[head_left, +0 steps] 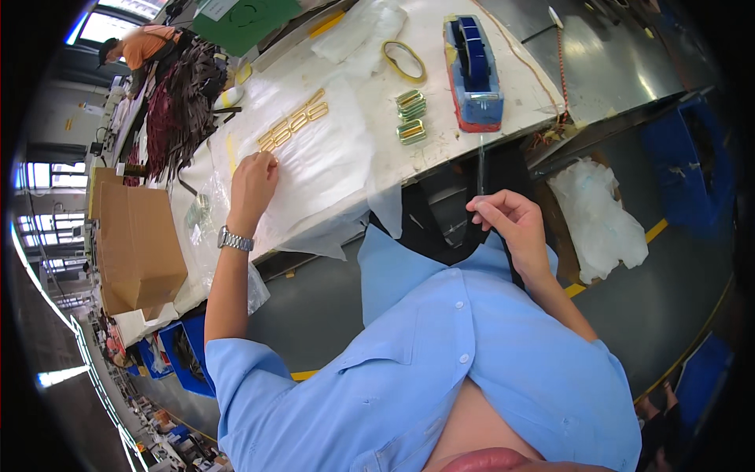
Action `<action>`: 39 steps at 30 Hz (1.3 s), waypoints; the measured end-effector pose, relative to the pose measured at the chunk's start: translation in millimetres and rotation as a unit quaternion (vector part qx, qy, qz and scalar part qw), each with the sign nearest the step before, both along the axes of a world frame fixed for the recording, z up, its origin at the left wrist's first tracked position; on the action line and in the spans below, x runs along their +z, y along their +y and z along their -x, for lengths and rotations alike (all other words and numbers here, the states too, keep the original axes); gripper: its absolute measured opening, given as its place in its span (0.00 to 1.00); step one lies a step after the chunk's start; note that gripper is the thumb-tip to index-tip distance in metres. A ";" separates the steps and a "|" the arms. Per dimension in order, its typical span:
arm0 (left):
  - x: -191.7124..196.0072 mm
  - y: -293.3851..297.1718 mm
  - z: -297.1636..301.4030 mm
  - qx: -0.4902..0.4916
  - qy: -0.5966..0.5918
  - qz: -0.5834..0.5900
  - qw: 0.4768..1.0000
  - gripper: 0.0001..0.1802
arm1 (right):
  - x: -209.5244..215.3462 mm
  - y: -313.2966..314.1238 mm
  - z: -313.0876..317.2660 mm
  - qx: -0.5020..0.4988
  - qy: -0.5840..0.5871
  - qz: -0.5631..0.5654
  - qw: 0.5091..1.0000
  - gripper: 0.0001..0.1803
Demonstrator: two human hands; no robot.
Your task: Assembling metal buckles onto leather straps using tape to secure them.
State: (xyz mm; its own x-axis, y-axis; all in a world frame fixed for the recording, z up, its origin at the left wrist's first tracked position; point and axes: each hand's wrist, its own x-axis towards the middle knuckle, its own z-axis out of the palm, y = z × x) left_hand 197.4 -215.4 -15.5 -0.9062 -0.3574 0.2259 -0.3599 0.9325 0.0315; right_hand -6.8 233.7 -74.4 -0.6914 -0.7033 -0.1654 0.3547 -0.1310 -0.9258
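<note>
Gold-coloured metal buckles (pixel 303 116) lie in rows on a white plastic sheet (pixel 334 161) on the table. My left hand (pixel 255 182), a watch on its wrist, is at the near end of these rows. Its fingers are curled together; whatever they may hold is hidden. My right hand (pixel 511 224) pinches the end of a clear tape strip (pixel 482 165) between thumb and fingers. The strip runs taut from the front of a blue and red tape dispenser (pixel 476 75) past the table edge. Between the sheet and the dispenser sit small greenish-looking bundles of gold buckles (pixel 411 131).
A yellowish tape roll (pixel 403 61) lies behind the bundles. An open cardboard box (pixel 141 244) stands at the left, a green box (pixel 244 23) at the back. At right, a white plastic bag (pixel 602 216) sits below table height. A person (pixel 145 49) works far left.
</note>
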 end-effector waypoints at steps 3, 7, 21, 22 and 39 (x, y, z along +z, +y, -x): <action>9.7 -8.8 -8.8 0.086 -0.013 -0.101 0.991 0.05 | 5.7 2.3 0.5 0.021 -0.015 0.002 1.000 0.07; 30.9 -12.0 -0.2 0.118 0.111 -0.414 0.896 0.08 | 9.7 5.2 1.2 -0.002 -0.010 0.007 1.000 0.06; -7.3 260.2 114.2 -0.031 0.072 -0.820 0.566 0.08 | 11.8 11.0 -7.3 -0.024 -0.008 0.013 1.000 0.07; -8.2 261.9 116.5 -0.032 0.068 -0.820 0.567 0.08 | 13.8 11.4 -7.5 -0.027 -0.006 0.007 1.000 0.07; -24.2 268.9 133.4 0.055 0.046 -0.833 0.549 0.11 | 7.9 14.6 0.8 -0.002 -0.096 0.039 0.995 0.15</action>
